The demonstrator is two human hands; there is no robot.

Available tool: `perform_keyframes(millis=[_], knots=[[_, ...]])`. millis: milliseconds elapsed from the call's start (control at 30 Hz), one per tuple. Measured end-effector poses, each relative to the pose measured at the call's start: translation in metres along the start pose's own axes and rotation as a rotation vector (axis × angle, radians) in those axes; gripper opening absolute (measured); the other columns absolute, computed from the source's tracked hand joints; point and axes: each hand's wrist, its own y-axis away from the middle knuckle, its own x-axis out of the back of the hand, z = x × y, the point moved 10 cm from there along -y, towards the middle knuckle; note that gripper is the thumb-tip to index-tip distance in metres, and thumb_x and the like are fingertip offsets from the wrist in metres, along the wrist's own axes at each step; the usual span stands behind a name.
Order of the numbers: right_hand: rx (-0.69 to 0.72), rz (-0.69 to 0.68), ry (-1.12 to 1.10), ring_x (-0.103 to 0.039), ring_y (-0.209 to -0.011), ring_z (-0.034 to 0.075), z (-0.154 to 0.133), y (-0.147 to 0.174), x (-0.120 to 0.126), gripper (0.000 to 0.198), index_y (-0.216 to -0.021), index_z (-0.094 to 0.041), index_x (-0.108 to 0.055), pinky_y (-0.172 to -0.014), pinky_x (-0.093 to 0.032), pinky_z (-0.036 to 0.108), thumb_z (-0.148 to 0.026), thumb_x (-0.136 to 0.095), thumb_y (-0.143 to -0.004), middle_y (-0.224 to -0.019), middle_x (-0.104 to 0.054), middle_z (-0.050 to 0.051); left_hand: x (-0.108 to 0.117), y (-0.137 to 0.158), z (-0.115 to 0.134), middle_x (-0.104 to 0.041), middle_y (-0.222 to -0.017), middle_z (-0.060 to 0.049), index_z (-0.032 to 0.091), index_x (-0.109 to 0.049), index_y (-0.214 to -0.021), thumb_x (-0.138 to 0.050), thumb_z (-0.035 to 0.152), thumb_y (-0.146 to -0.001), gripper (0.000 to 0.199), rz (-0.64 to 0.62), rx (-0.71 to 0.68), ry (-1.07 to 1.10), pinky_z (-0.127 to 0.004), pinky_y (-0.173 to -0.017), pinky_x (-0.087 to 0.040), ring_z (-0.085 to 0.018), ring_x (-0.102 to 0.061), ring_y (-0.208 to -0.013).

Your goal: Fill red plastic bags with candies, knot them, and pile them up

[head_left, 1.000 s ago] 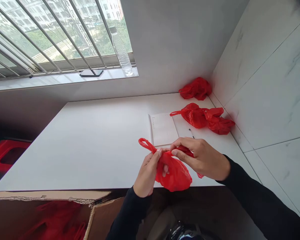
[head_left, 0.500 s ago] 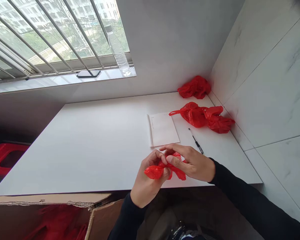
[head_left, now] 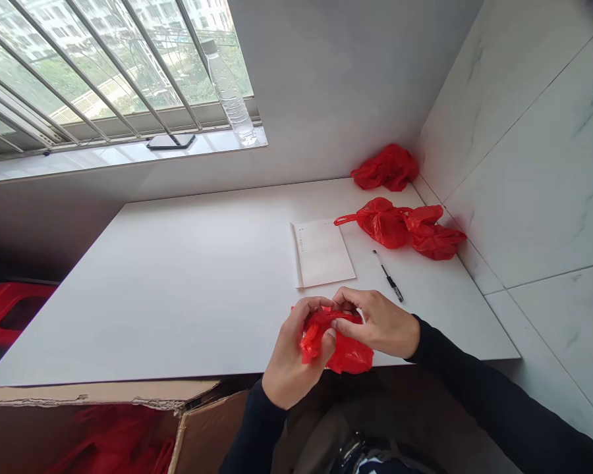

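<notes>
At the near edge of a white table (head_left: 192,283), a red bag (head_left: 352,357) is held by the left hand (head_left: 295,359) and the right hand (head_left: 383,322); its gathered film is pinched at their fingertips. Light, soft and slippery by its look, it could be torn if tugged; it is best gripped where bunched.

Daylight pours in through the barred window (head_left: 143,76) at upper left, washing out the buildings (head_left: 74,29) beyond and glaring off the sill (head_left: 106,152), while the white counter (head_left: 188,276) glows, the cardboard box (head_left: 207,424) below sits in shadow, and a dark blur smudges the top-right corner of this wide-stretched view!
</notes>
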Motion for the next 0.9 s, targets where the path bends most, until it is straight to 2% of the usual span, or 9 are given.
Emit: perform_keyframes(millis=[167, 233, 367, 500, 600, 700, 767, 833, 900], knots=[[0.144, -0.009, -0.042, -0.057, -0.095, 0.018, -0.010, 0.000, 0.005, 0.011, -0.092, -0.020, -0.057, -0.087, -0.044, 0.033, -0.014, -0.059, -0.083, -0.100, -0.063, 0.002, 0.000, 0.001, -0.001, -0.060, -0.099, -0.004, 0.021, -0.055, -0.107, -0.058, 0.024, -0.094, 0.014, -0.012, 0.004, 0.029, -0.029, -0.077, -0.050, -0.016, -0.060, -0.086], [0.100, -0.046, -0.091, -0.058, -0.090, 0.016, -0.007, 0.000, 0.002, 0.009, -0.092, -0.021, -0.057, -0.085, -0.045, 0.032, -0.016, -0.060, -0.085, -0.096, -0.064, 0.001, 0.003, 0.000, -0.001, -0.061, -0.097, -0.004, 0.021, -0.056, -0.103, -0.057, 0.021, -0.092, 0.011, 0.031, -0.032, -0.050, -0.029, -0.072, -0.049, -0.016, -0.060, -0.082], [0.027, -0.073, -0.171, -0.055, -0.082, 0.015, -0.002, 0.003, -0.004, 0.009, -0.091, -0.021, -0.057, -0.080, -0.044, 0.031, -0.022, -0.065, -0.087, -0.088, -0.063, -0.001, 0.016, 0.001, 0.008, -0.056, -0.088, -0.002, 0.020, -0.059, -0.090, -0.061, 0.009, -0.084, 0.012, 0.255, -0.197, -0.378, -0.026, -0.064, -0.047, -0.014, -0.056, -0.075], [-0.025, -0.113, -0.369, -0.047, -0.065, 0.013, 0.008, 0.004, -0.015, 0.027, -0.121, -0.023, -0.053, -0.065, -0.040, 0.028, -0.040, -0.052, -0.100, -0.072, -0.053, -0.005, 0.020, 0.008, 0.014, -0.056, -0.094, -0.002, 0.020, -0.059, -0.099, -0.063, 0.000, -0.081, 0.027, 0.403, -0.344, -0.451, -0.024, -0.067, -0.049, -0.013, -0.057, -0.084], [-0.025, -0.123, -0.398, -0.043, -0.062, 0.012, 0.012, 0.002, -0.018, 0.032, -0.125, -0.021, -0.054, -0.063, -0.039, 0.027, -0.043, -0.049, -0.102, -0.069, -0.049, -0.006, 0.018, 0.010, 0.016, -0.058, -0.095, -0.002, 0.021, -0.058, -0.103, -0.066, -0.001, -0.081, 0.032, 0.393, -0.376, -0.411, -0.023, -0.068, -0.050, -0.013, -0.058, -0.085], [0.039, -0.080, -0.353, -0.058, -0.084, 0.015, 0.006, 0.000, -0.011, 0.020, -0.105, -0.019, -0.065, -0.082, -0.048, 0.031, -0.035, -0.056, -0.098, -0.090, -0.063, 0.002, 0.018, 0.009, 0.015, -0.060, -0.095, -0.001, 0.021, -0.059, -0.104, -0.070, 0.003, -0.082, 0.031, 0.345, -0.363, -0.345, -0.025, -0.070, -0.051, -0.014, -0.060, -0.086], [0.072, -0.015, -0.324, -0.060, -0.100, 0.018, 0.003, -0.001, -0.002, 0.016, -0.100, -0.019, -0.066, -0.093, -0.048, 0.034, -0.032, -0.058, -0.096, -0.104, -0.065, 0.005, 0.015, 0.008, 0.016, -0.064, -0.099, -0.002, 0.023, -0.062, -0.109, -0.069, 0.004, -0.084, 0.032, 0.274, -0.367, -0.323, -0.027, -0.075, -0.053, -0.015, -0.062, -0.090], [0.063, 0.036, -0.312, -0.060, -0.102, 0.018, 0.005, 0.000, 0.004, 0.015, -0.100, -0.020, -0.064, -0.093, -0.048, 0.034, -0.033, -0.056, -0.098, -0.106, -0.064, 0.005, 0.011, 0.009, 0.014, -0.067, -0.108, -0.004, 0.025, -0.064, -0.120, -0.064, 0.006, -0.089, 0.036, 0.210, -0.363, -0.332, -0.029, -0.083, -0.054, -0.016, -0.064, -0.098], [0.022, 0.059, -0.343, -0.060, -0.094, 0.017, 0.013, 0.001, 0.007, 0.015, -0.099, -0.020, -0.060, -0.086, -0.049, 0.032, -0.034, -0.052, -0.099, -0.099, -0.064, 0.003, 0.011, 0.011, 0.008, -0.068, -0.117, -0.005, 0.028, -0.063, -0.130, -0.058, 0.008, -0.095, 0.041, 0.201, -0.329, -0.344, -0.031, -0.090, -0.054, -0.017, -0.064, -0.106]])
